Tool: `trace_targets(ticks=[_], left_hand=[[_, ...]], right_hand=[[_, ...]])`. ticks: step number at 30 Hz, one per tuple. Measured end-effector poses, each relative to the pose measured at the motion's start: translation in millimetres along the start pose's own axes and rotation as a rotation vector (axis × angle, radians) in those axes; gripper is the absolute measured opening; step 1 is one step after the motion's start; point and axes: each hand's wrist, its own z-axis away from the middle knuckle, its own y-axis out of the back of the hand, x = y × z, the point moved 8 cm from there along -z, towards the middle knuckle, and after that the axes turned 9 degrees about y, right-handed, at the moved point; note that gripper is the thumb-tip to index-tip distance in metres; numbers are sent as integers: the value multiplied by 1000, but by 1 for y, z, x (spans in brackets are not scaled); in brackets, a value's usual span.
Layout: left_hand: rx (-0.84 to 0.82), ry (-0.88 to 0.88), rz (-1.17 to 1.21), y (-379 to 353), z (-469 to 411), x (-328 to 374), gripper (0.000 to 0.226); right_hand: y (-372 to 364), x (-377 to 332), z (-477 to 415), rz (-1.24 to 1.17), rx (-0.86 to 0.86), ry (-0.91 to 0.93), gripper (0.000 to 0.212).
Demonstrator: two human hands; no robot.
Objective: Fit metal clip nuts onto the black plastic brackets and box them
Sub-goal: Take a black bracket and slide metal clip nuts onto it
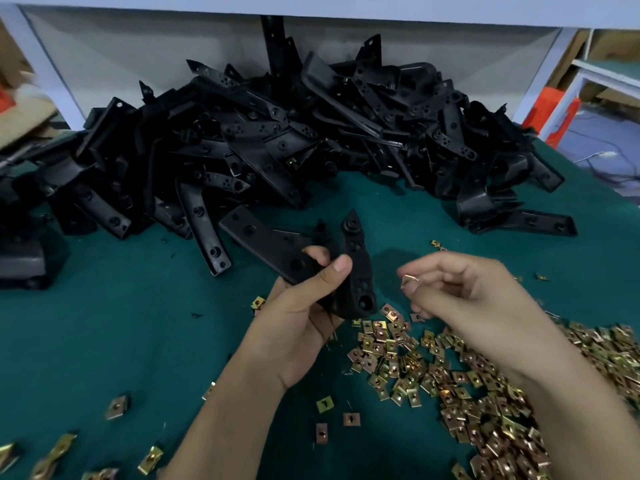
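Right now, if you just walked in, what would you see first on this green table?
A big heap of black plastic brackets fills the back of the table. In front, the left hand grips one bracket while the right hand pinches a small clip nut. Shiny gold clip nuts lie scattered at the front right.

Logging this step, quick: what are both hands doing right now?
Left hand: grips a black bracket.
Right hand: pinches one clip nut.
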Motion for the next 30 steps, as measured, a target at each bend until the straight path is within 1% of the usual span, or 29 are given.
trace_targets(ticks=[4, 6, 9, 12, 15, 18, 20, 22, 24, 27, 30], left_hand=[[-49, -12, 66, -1, 0, 2, 20], [-61, -8, 97, -1, 0, 2, 20], [-70, -5, 115, 0, -2, 1, 20], [-56, -6, 85, 1, -3, 0, 22], [-58, -8, 77, 1, -5, -1, 26], [-74, -16, 61, 1, -6, -1, 27], [-76, -20, 56, 1, -6, -1, 26], [-80, -24, 55, 1, -6, -1, 25], [-86, -22, 63, 1, -6, -1, 25], [-89, -8, 71, 2, -6, -2, 27], [-80, 7, 80, 4, -7, -3, 29]], right_hand=[[-24, 2, -16, -230, -37, -41, 21], [-32, 9, -17, -300, -42, -80, 19], [-37, 14, -16, -349, -65, -89, 12], [-37, 15, -15, -384, -54, -87, 26], [-39, 15, -15, -432, -18, -97, 17], [-46, 11, -12, -420, -67, -99, 11], [-47, 11, -13, -412, -63, -99, 7], [-45, 14, -13, -425, -26, -106, 16], [-45, 14, -13, -476, 1, -117, 9], [-44, 18, -13, -558, 19, -141, 19], [-48, 20, -13, -625, -3, -182, 16]])
